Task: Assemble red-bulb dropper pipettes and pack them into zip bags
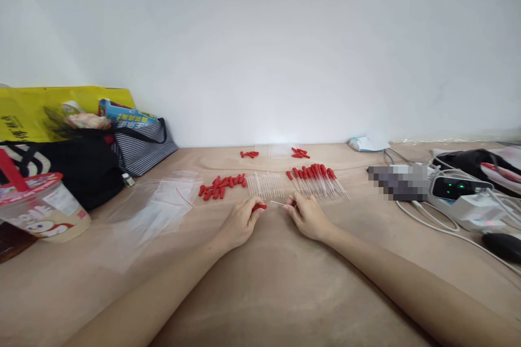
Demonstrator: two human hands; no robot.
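Over the table (260,293), the left hand (239,223) pinches a red bulb (259,207), the right hand (308,218) a slim tube (277,204) over-squeezing might crack.

Red bulb (261,206) just apart from clear tube (277,204)

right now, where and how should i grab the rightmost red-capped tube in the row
Probably by its red cap, coming from the right: the cap is thicker than the slender clear tube, and a neighbouring cap crowds its left side.
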